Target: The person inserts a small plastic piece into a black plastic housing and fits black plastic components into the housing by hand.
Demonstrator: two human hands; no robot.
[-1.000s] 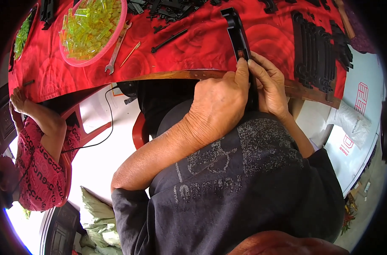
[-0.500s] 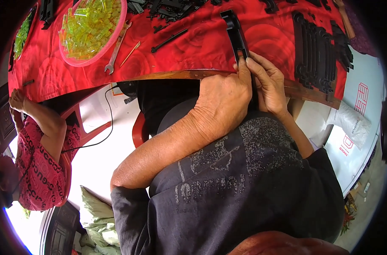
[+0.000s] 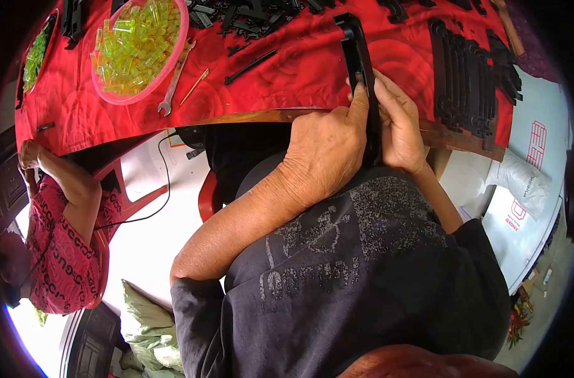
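Note:
A long black plastic part (image 3: pixel 364 53) with a hollow channel stands tilted at the table edge in front of me. My right hand (image 3: pixel 400 129) wraps round its right side, the fingers behind it. My left hand (image 3: pixel 328 148) is closed against its left side, with one finger pressing into the channel. Just above that fingertip a small pale piece (image 3: pixel 360 77) shows inside the slot; its kind is too small to make out. The lower end of the part is partly hidden between my hands.
On the red tablecloth (image 3: pixel 236 97) are a pink basket (image 3: pixel 181 44) of clear yellow-green pieces, a wrench (image 3: pixel 176 82), a thin stick (image 3: pixel 194 87) and a slim black rod (image 3: pixel 250 67). Black parts (image 3: pixel 463 79) lie in a row at right. Another person (image 3: pixel 66 239) sits at left.
The finger of my left hand has drawn slightly down the channel, uncovering the small pale piece. My right hand has slid a little lower, and the black part leans slightly differently.

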